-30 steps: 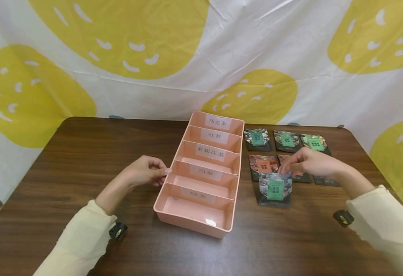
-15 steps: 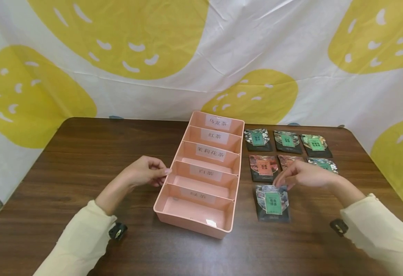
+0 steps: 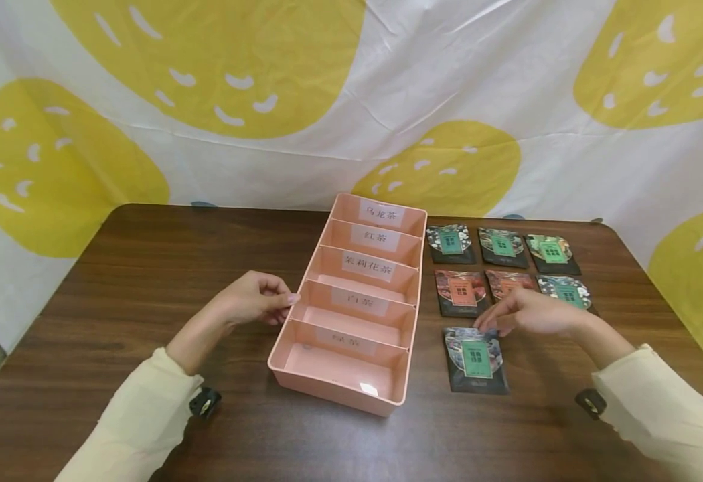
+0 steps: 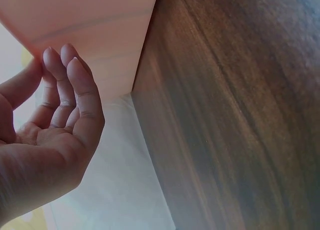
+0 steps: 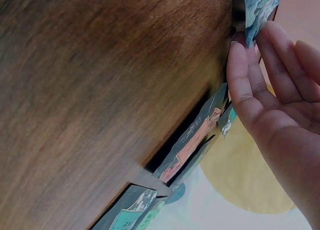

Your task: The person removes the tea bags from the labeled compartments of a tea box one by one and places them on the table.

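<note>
A long pink divider box (image 3: 342,361) stands on the table, its compartments bearing Chinese tea labels. My left hand (image 3: 255,299) pinches the box's left rim between thumb and fingertips; from the left wrist view, the same hand (image 4: 65,120) is below the box wall's upper edge. To the right of the box lies a dark tea sachet (image 3: 477,361) with a green label. My right hand (image 3: 529,311) pinches this sachet's top right corner. The sachet's corner (image 5: 260,13) shows at the fingertips in the right wrist view.
Behind the right hand several more tea sachets lie in two rows: green-labelled ones such as the back left sachet (image 3: 450,243), and red-labelled ones such as the front left sachet (image 3: 461,293). A fruit-print cloth (image 3: 255,167) hangs behind the brown table (image 3: 195,254).
The right hand has brought the green-labelled sachet toward the table's front, away from the rows, and it now lies flatter. My left hand stays on the box rim.
</note>
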Demonstrator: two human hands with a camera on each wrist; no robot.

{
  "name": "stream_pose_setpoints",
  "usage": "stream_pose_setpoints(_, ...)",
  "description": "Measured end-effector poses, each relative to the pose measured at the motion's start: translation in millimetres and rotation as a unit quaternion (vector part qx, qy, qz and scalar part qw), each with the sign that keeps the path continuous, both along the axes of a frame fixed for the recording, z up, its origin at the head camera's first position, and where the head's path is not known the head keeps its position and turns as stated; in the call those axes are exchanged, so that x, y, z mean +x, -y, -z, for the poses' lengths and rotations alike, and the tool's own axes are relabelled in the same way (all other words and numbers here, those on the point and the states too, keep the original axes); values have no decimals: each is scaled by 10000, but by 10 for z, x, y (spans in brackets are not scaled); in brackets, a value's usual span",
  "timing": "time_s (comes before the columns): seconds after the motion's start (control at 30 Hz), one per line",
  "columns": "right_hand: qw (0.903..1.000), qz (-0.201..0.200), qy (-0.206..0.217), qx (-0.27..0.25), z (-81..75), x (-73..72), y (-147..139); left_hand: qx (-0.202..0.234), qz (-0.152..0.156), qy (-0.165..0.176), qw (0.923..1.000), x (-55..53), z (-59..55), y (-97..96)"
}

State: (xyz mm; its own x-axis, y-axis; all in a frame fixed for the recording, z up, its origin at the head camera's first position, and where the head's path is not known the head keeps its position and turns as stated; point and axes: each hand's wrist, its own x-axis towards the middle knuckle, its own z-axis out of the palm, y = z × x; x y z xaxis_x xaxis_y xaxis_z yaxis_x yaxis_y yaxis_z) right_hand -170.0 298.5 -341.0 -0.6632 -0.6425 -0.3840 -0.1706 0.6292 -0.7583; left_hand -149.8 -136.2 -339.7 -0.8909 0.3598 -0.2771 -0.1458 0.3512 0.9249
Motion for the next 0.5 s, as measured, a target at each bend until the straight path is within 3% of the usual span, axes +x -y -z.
stream_pose_setpoints(0.5,9994,259,-111,-222,-73,29,-57,-51,19,-79,10000,-4,2,-3)
